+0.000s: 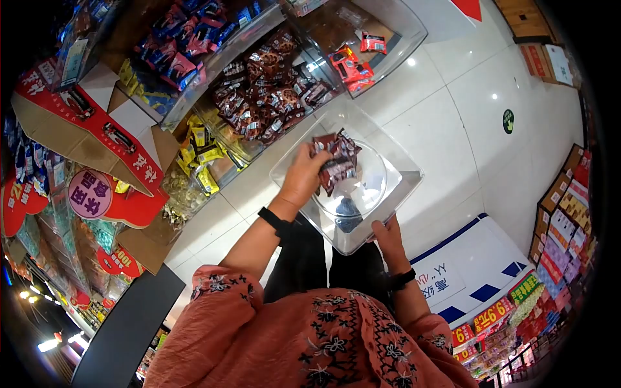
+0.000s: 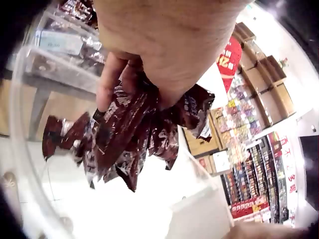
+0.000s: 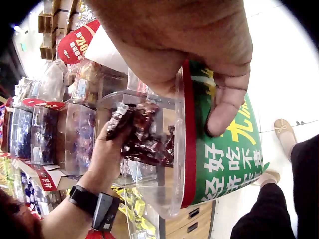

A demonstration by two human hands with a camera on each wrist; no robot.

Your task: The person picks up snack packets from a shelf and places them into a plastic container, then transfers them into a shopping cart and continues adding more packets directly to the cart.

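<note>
My left hand (image 1: 300, 176) grips a bunch of brown, shiny wrapped snack packets (image 1: 341, 163), bunched under the fingers in the left wrist view. The packets are over the mouth of a clear plastic container (image 1: 402, 186), partly within its outline in the head view. With thumb and fingers my right hand (image 1: 389, 243) holds the container by its near rim. In the right wrist view, a green label (image 3: 224, 164) with white and yellow writing covers its outer side, and the right thumb lies on that label. More brown packets (image 1: 264, 97) fill a shelf bin just beyond.
Neighbouring bins hold blue and pink packets (image 1: 184, 39), yellow packets (image 1: 204, 155) and several red packets (image 1: 352, 68). A white box with blue edges (image 1: 446, 271) stands on the tiled floor at the right. Red cardboard signs (image 1: 97, 123) jut out at the left.
</note>
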